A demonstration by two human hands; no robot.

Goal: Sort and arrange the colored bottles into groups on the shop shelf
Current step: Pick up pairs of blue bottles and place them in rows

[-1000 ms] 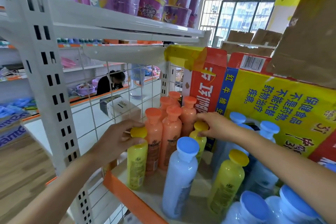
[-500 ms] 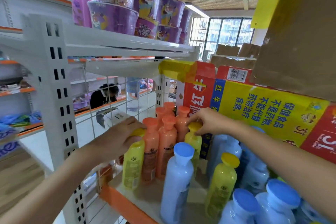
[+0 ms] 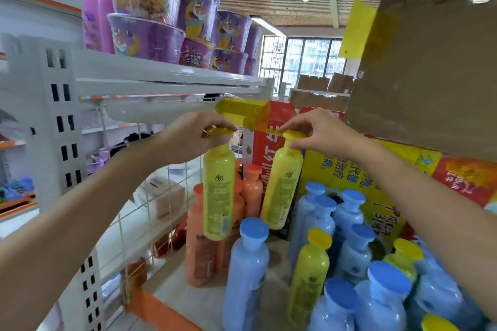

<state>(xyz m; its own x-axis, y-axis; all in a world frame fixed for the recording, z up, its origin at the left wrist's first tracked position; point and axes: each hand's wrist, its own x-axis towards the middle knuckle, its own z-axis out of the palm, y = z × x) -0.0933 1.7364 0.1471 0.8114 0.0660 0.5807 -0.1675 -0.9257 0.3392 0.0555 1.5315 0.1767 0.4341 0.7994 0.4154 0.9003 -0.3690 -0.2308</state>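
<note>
Currently we are pinching yellow bottles [image 3: 219, 193], probably light, slick, by their caps [image 3: 291, 134]: left grip [image 3: 193, 137] holding one, right grip [image 3: 320, 131] the other.

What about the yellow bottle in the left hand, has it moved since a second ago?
Yes, upward. The yellow bottle stood on the shelf beside the orange bottles; now the left hand holds it by the cap, lifted clear.
</note>
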